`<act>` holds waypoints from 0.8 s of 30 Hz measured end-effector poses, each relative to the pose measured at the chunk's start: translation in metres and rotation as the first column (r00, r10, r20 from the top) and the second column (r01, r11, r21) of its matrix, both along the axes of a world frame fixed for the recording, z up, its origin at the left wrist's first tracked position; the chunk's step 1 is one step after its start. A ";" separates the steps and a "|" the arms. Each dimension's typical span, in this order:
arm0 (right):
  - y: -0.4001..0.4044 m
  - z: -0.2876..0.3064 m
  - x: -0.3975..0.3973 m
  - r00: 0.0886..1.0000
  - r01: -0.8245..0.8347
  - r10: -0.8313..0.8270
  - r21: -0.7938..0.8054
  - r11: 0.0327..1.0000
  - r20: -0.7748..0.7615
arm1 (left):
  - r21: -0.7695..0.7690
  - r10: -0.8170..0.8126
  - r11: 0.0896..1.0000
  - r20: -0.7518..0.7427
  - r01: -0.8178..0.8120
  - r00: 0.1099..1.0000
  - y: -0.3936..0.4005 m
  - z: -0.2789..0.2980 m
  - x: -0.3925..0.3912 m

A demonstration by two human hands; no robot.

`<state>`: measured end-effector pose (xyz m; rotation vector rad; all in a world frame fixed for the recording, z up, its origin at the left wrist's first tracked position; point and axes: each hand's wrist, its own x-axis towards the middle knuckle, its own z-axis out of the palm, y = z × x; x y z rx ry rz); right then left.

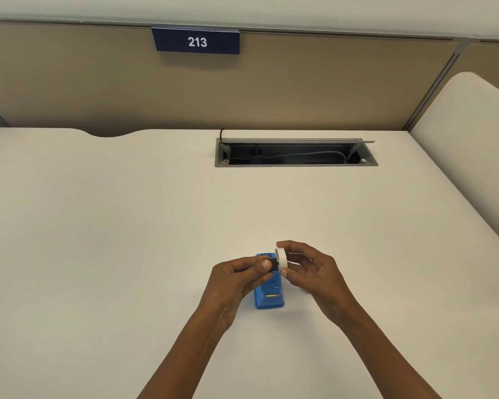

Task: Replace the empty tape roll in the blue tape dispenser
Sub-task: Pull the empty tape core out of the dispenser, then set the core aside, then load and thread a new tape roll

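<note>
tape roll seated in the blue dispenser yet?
No: the white tape roll is held in the right hand above the blue dispenser.

Both bare forearms reach forward and converge, the left hand [239, 276] pinching with thumb and fingertips, the right hand [308, 269] curled in a pinch just beside it.

White desk [127, 226] with open cable tray [296, 156] — tan partition [69, 82]; navy "213" sign [196, 41].
</note>
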<state>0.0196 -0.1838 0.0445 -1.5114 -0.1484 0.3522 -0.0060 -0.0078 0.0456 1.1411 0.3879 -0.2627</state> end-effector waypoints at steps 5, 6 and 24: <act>0.004 0.004 0.027 0.991 0.135 -0.136 -0.082 0.987 0.001 | -0.032 0.043 0.999 -0.013 -0.043 0.999 0.007 0.000 -0.001; 0.006 0.003 0.034 0.987 0.158 -0.158 -0.098 0.983 0.004 | -0.035 0.049 0.998 -0.017 -0.049 0.999 0.008 0.001 -0.001; 0.056 -0.050 0.105 0.973 0.146 -0.015 -0.566 0.811 0.229 | -0.033 0.096 0.995 0.007 -0.095 0.995 0.023 0.001 -0.004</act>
